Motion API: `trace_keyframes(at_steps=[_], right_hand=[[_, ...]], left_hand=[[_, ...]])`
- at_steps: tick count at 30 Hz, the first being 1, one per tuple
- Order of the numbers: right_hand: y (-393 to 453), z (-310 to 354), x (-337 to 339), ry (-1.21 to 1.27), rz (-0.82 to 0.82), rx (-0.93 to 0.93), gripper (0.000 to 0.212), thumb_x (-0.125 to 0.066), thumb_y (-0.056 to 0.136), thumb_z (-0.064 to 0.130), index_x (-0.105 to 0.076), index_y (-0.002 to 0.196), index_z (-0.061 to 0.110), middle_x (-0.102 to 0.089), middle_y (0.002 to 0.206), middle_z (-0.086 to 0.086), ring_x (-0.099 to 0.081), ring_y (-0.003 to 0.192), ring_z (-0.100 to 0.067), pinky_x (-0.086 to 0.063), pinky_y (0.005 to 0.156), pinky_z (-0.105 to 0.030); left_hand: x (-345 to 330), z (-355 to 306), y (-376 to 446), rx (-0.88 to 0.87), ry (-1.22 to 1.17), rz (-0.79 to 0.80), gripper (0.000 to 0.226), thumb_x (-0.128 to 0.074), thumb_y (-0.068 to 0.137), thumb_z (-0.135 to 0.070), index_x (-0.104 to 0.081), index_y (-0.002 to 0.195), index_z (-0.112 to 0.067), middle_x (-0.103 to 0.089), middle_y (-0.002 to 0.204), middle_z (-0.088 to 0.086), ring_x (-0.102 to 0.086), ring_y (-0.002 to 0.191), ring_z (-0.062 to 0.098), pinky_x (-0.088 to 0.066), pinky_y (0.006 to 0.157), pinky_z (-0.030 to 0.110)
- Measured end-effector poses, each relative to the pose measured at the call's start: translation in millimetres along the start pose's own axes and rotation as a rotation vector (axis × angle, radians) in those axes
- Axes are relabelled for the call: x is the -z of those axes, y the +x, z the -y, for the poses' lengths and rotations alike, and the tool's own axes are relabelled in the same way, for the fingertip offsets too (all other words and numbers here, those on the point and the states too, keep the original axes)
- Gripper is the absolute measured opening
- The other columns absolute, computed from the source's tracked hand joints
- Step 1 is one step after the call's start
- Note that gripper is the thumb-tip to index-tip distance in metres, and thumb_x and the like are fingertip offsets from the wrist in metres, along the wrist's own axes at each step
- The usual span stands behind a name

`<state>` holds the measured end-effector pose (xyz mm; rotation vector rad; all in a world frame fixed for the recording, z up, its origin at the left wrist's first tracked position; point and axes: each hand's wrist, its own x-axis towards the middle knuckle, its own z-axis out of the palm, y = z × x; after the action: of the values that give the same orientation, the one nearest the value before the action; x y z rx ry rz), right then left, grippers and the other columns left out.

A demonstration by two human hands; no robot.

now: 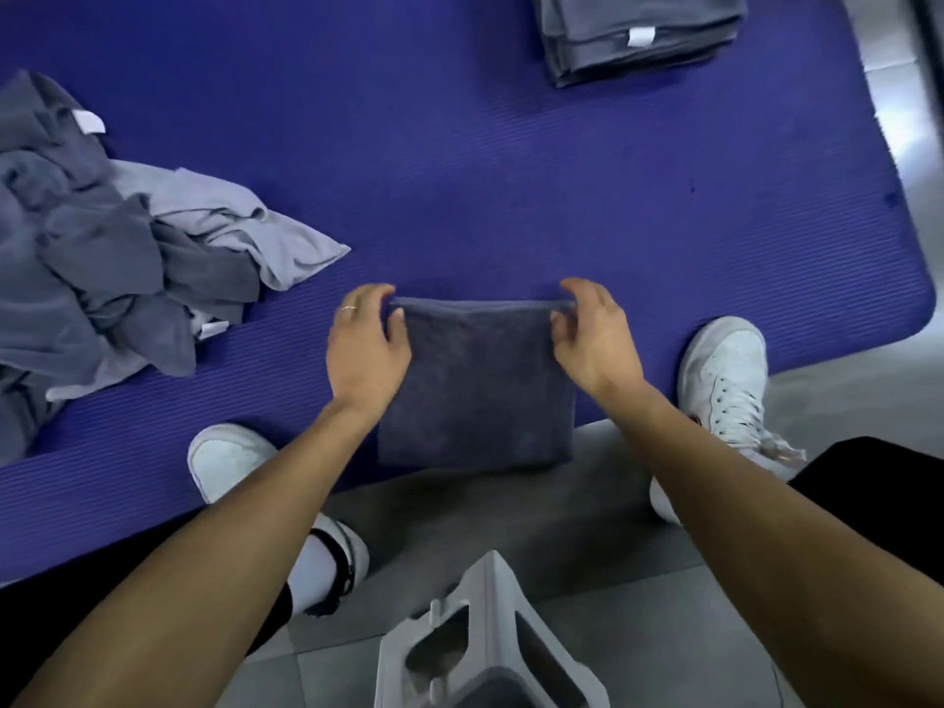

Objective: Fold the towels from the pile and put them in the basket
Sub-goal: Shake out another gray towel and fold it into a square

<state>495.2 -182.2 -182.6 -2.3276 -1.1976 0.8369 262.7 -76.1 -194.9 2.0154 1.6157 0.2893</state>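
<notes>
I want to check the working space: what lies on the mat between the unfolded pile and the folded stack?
In the head view, only bare purple mat lies between the unfolded pile and the folded stack; nothing rests on that stretch.

The crumpled pile of towels runs off the left edge, so how far it spreads cannot be told, and the folded stack at the far right is cut by the top edge. The pale plastic thing nearest to me is cropped at the bottom, and whether it is the basket is unclear. Both forearms hide parts of the white shoes, and the held towel covers the mat edge beneath.
</notes>
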Motion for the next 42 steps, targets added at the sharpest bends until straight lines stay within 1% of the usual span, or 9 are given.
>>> trace_keyframes(at_steps=[4, 10, 22, 25, 28, 30, 34, 38, 42], right_hand=[[-19, -1, -35, -0.223, 0.057, 0.360, 0.051, -0.046, 0.099, 0.026, -0.044, 0.143, 0.000, -0.036, 0.154, -0.020, -0.043, 0.136, -0.036, -0.045, 0.104, -0.047], [-15, -41, -69, -0.490, 0.144, 0.486, 0.067, -0.032, 0.101, 0.048, -0.026, 0.154, 0.007, -0.021, 0.162, -0.016, -0.018, 0.150, -0.028, -0.011, 0.123, -0.043], [-18, -36, -59, -0.496, 0.172, 0.472, 0.066, -0.030, 0.103, 0.047, -0.019, 0.156, 0.010, -0.013, 0.164, -0.014, -0.012, 0.152, -0.028, -0.008, 0.124, -0.043], [-32, -27, -47, -0.418, 0.189, 0.376, 0.061, -0.033, 0.104, 0.041, -0.020, 0.156, 0.013, -0.012, 0.164, -0.013, -0.010, 0.151, -0.029, -0.007, 0.123, -0.043], [-55, -21, -38, -0.391, 0.187, 0.350, 0.056, -0.034, 0.103, 0.038, -0.032, 0.152, 0.010, -0.025, 0.160, -0.013, -0.024, 0.147, -0.032, -0.021, 0.121, -0.046], [-69, -19, -36, -0.385, 0.218, 0.374, 0.053, -0.036, 0.103, 0.037, -0.039, 0.148, 0.009, -0.034, 0.156, -0.013, -0.034, 0.142, -0.032, -0.032, 0.116, -0.048], [-89, -11, -36, -0.306, 0.201, 0.328, 0.047, -0.047, 0.102, 0.030, -0.044, 0.144, 0.009, -0.041, 0.150, -0.012, -0.044, 0.133, -0.031, -0.041, 0.108, -0.044], [-98, -6, -29, -0.257, 0.165, 0.283, 0.044, -0.049, 0.101, 0.028, -0.047, 0.140, 0.010, -0.048, 0.143, -0.008, -0.051, 0.123, -0.028, -0.049, 0.099, -0.043], [-109, -7, -19, -0.244, 0.149, 0.293, 0.040, -0.050, 0.101, 0.028, -0.052, 0.136, 0.011, -0.054, 0.137, -0.006, -0.055, 0.116, -0.029, -0.050, 0.093, -0.042]], left_hand=[[-36, -1, -22, -0.392, 0.289, 0.215, 0.052, -0.036, 0.101, -0.035, -0.044, 0.145, -0.009, -0.031, 0.158, 0.017, -0.028, 0.146, 0.036, -0.023, 0.119, 0.051], [-61, 33, -20, -0.356, 0.441, 0.253, 0.069, -0.027, 0.099, -0.051, -0.012, 0.157, -0.017, -0.006, 0.165, 0.014, -0.002, 0.152, 0.032, -0.002, 0.121, 0.054], [-47, 24, -22, -0.321, 0.391, 0.326, 0.068, -0.027, 0.100, -0.054, -0.010, 0.158, -0.020, 0.002, 0.165, 0.012, 0.005, 0.152, 0.031, -0.004, 0.122, 0.055], [-26, 21, -40, -0.165, 0.145, 0.263, 0.065, -0.046, 0.100, -0.046, -0.024, 0.155, -0.020, -0.004, 0.165, 0.010, -0.005, 0.152, 0.028, -0.015, 0.119, 0.040], [-8, 28, -65, 0.215, -0.183, 0.149, 0.054, -0.062, 0.093, -0.035, -0.045, 0.142, -0.018, -0.044, 0.145, 0.009, -0.044, 0.132, 0.021, -0.036, 0.102, 0.024], [-3, 28, -72, 0.443, -0.201, 0.147, 0.043, -0.067, 0.089, -0.036, -0.054, 0.126, -0.015, -0.057, 0.121, 0.006, -0.057, 0.113, 0.022, -0.044, 0.092, 0.028], [2, 24, -57, 0.769, -0.299, 0.267, 0.053, -0.075, 0.080, -0.045, -0.058, 0.117, -0.011, -0.064, 0.109, -0.001, -0.061, 0.097, 0.018, -0.051, 0.085, 0.031], [10, 22, -54, 0.793, -0.414, 0.433, 0.038, -0.080, 0.077, -0.039, -0.069, 0.100, -0.011, -0.073, 0.098, 0.004, -0.069, 0.087, 0.020, -0.057, 0.082, 0.034], [22, 10, -62, 0.740, -0.483, 0.513, 0.034, -0.078, 0.082, -0.034, -0.068, 0.106, -0.012, -0.074, 0.101, 0.002, -0.070, 0.089, 0.017, -0.055, 0.079, 0.029]])
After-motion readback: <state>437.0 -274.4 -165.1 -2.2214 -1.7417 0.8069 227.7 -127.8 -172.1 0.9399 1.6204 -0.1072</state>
